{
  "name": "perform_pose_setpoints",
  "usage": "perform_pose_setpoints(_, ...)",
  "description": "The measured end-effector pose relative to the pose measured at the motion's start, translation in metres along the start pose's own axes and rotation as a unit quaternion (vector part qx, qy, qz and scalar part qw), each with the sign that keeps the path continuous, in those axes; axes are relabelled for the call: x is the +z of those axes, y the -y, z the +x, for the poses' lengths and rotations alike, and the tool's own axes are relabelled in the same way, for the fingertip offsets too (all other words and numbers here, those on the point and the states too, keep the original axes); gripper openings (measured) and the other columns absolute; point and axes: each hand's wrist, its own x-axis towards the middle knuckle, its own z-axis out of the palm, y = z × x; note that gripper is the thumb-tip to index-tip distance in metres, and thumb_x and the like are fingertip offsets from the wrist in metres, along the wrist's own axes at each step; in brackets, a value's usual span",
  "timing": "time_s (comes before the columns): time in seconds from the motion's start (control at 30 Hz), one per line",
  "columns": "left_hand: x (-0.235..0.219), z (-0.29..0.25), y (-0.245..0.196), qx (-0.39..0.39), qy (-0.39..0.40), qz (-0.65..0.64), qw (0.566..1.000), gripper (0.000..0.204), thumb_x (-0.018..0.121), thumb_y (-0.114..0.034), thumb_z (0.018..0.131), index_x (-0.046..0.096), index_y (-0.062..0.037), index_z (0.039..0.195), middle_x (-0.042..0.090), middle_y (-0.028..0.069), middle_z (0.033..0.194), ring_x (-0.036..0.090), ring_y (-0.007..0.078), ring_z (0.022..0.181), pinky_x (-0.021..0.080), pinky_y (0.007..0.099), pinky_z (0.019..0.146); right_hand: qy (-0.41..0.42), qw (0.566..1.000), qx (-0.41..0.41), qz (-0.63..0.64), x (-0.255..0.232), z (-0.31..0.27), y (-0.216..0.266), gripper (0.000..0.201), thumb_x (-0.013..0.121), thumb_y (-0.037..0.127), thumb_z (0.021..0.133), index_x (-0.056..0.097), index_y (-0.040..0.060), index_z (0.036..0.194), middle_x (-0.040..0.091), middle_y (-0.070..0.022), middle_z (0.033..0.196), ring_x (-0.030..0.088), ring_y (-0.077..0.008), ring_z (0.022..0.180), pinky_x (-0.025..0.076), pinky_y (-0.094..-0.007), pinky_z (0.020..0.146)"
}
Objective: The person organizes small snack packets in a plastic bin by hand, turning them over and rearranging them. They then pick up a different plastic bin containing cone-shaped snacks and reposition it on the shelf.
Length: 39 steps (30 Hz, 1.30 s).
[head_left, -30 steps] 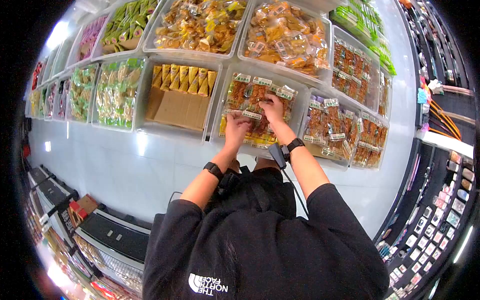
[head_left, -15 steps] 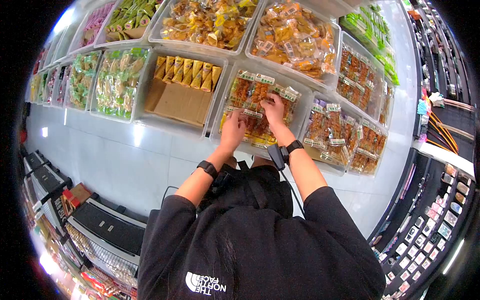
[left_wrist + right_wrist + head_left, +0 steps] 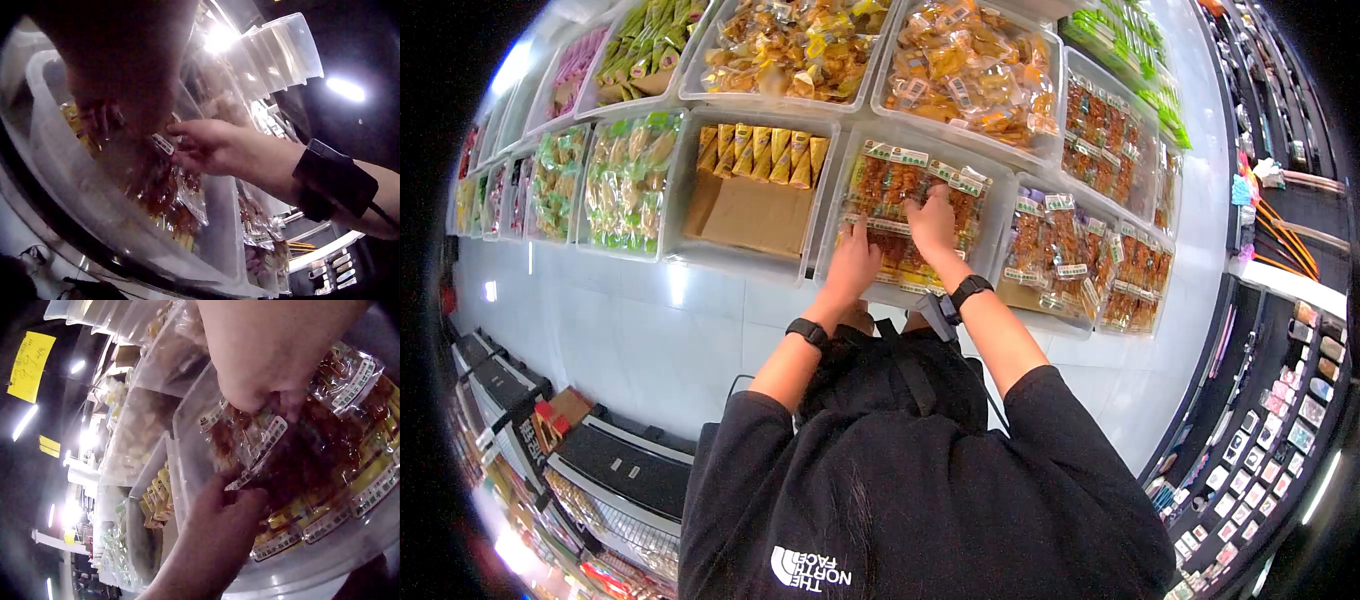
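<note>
Clear packets of reddish-brown snacks with white-and-green labels (image 3: 892,180) lie in rows in a translucent plastic tub (image 3: 1000,210). My left hand (image 3: 855,262) reaches into the tub's left side and pinches the edge of a snack packet (image 3: 270,439), beside its label. Over the middle of the same rows, my right hand (image 3: 932,226) has thumb and fingers bent at a packet's upper part; in the left wrist view this hand (image 3: 209,147) grips by a white label (image 3: 164,144). Yellow packaging (image 3: 300,519) shows under the front packets. Part of the right fingers is hidden among the film.
Left of the tub stands a bin with gold cone-shaped packs (image 3: 760,155) and bare cardboard (image 3: 745,215). To the right is another bin of similar packets (image 3: 1055,245). Behind are bins of orange-brown bagged snacks (image 3: 965,75). Dark display shelves (image 3: 1260,430) line the right side.
My left hand has shifted slightly left and toward me, its fingers at the packets' left edge. The right hand has moved a little left over the packets, which now lie in straighter rows.
</note>
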Motion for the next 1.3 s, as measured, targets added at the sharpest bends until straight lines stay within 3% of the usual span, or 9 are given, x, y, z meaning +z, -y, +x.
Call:
perform_pose_setpoints(0.3, -0.018, 0.013, -0.024, 0.037, 0.022, 0.026, 0.999, 0.049, 0.053, -0.008, 0.078, 0.039, 0.0026, 0.124, 0.046, 0.0289, 0.116, 0.052, 0.0456, 0.096, 0.049, 0.048, 0.076, 0.044, 0.995, -0.028, -0.084, -0.026, -0.008, -0.014, 0.042, 0.061, 0.023, 0.081, 0.046, -0.005, 0.109, 0.063, -0.0214, 0.077, 0.062, -0.0398, 0.075, 0.05, -0.046, 0.066)
perform_pose_setpoints(0.37, -0.015, 0.018, -0.036, 0.094, 0.042, 0.143, 0.984, 0.047, 0.054, -0.008, 0.077, 0.043, 0.0012, 0.122, 0.049, 0.0224, 0.115, 0.051, 0.0395, 0.104, 0.047, 0.0446, 0.081, 0.026, 0.998, -0.038, -0.046, -0.031, -0.009, -0.026, 0.038, 0.061, 0.023, 0.081, 0.048, -0.0029, 0.106, 0.063, -0.0204, 0.08, 0.061, -0.0392, 0.078, 0.049, -0.0458, 0.07)
perform_pose_setpoints(0.43, -0.011, 0.02, -0.037, 0.146, 0.05, 0.152, 0.976, 0.048, 0.057, -0.01, 0.076, 0.045, 0.0, 0.121, 0.049, 0.0207, 0.116, 0.047, 0.0375, 0.11, 0.044, 0.0441, 0.087, -0.12, 0.992, -0.045, 0.011, -0.031, -0.01, -0.038, 0.032, 0.061, 0.024, 0.079, 0.054, -0.0015, 0.097, 0.063, -0.0183, 0.083, 0.061, -0.0368, 0.08, 0.047, -0.0429, 0.071)
perform_pose_setpoints(0.47, -0.007, 0.021, -0.04, 0.201, 0.061, 0.161, 0.964, 0.049, 0.059, -0.012, 0.075, 0.047, -0.0011, 0.121, 0.048, 0.0189, 0.118, 0.043, 0.0356, 0.115, 0.04, 0.0437, 0.092, -0.148, 0.989, -0.004, 0.008, -0.037, -0.01, -0.047, 0.036, 0.061, 0.023, 0.078, 0.053, -0.0025, 0.102, 0.06, -0.022, 0.099, 0.057, -0.037, 0.093, 0.045, -0.0425, 0.08)
perform_pose_setpoints(0.57, -0.003, 0.02, -0.045, 0.27, 0.027, 0.181, 0.945, 0.059, 0.066, -0.018, 0.072, 0.045, -0.0031, 0.125, 0.043, 0.019, 0.125, 0.035, 0.0367, 0.123, 0.031, 0.0462, 0.1, -0.119, 0.992, -0.004, -0.034, -0.037, -0.004, -0.062, 0.042, 0.062, 0.021, 0.078, 0.047, -0.003, 0.109, 0.05, -0.0241, 0.108, 0.052, -0.0393, 0.098, 0.044, -0.0458, 0.083)
perform_pose_setpoints(0.8, 0.01, 0.028, -0.038, 0.208, 0.023, 0.192, 0.959, 0.071, 0.07, -0.032, 0.072, 0.04, -0.0048, 0.13, 0.034, 0.0206, 0.135, 0.028, 0.0397, 0.127, 0.027, 0.0519, 0.101, 0.015, 0.984, 0.142, -0.105, -0.051, -0.005, -0.025, 0.072, 0.069, 0.035, 0.073, 0.037, -0.0072, 0.12, 0.051, -0.0275, 0.113, 0.054, -0.0409, 0.101, 0.047, -0.044, 0.083)
perform_pose_setpoints(0.93, 0.016, 0.033, -0.035, 0.172, 0.037, 0.212, 0.961, 0.07, 0.068, -0.039, 0.074, 0.04, -0.0044, 0.129, 0.032, 0.0204, 0.137, 0.026, 0.0405, 0.129, 0.025, 0.0568, 0.1, -0.035, 0.985, 0.105, -0.131, -0.037, -0.005, -0.037, 0.076, 0.071, 0.038, 0.071, 0.035, -0.0077, 0.12, 0.05, -0.0267, 0.114, 0.055, -0.0399, 0.101, 0.048, -0.0439, 0.083)
perform_pose_setpoints(1.13, 0.022, 0.035, -0.043, 0.127, 0.057, 0.247, 0.959, 0.069, 0.067, -0.041, 0.074, 0.041, -0.0043, 0.127, 0.031, 0.0198, 0.138, 0.022, 0.0401, 0.132, 0.025, 0.0597, 0.1, -0.076, 0.982, 0.132, -0.115, -0.037, -0.009, -0.037, 0.054, 0.07, 0.031, 0.07, 0.051, -0.0014, 0.109, 0.057, -0.0203, 0.109, 0.058, -0.0371, 0.095, 0.048, -0.0424, 0.079)
perform_pose_setpoints(1.3, 0.027, 0.035, -0.042, 0.119, 0.047, 0.282, 0.951, 0.069, 0.068, -0.042, 0.073, 0.042, -0.0045, 0.125, 0.031, 0.0191, 0.139, 0.021, 0.039, 0.133, 0.027, 0.0602, 0.099, -0.074, 0.988, 0.133, 0.021, -0.044, 0.001, -0.056, 0.023, 0.064, 0.027, 0.075, 0.063, 0.0065, 0.087, 0.064, -0.014, 0.084, 0.061, -0.0344, 0.082, 0.047, -0.0444, 0.069)
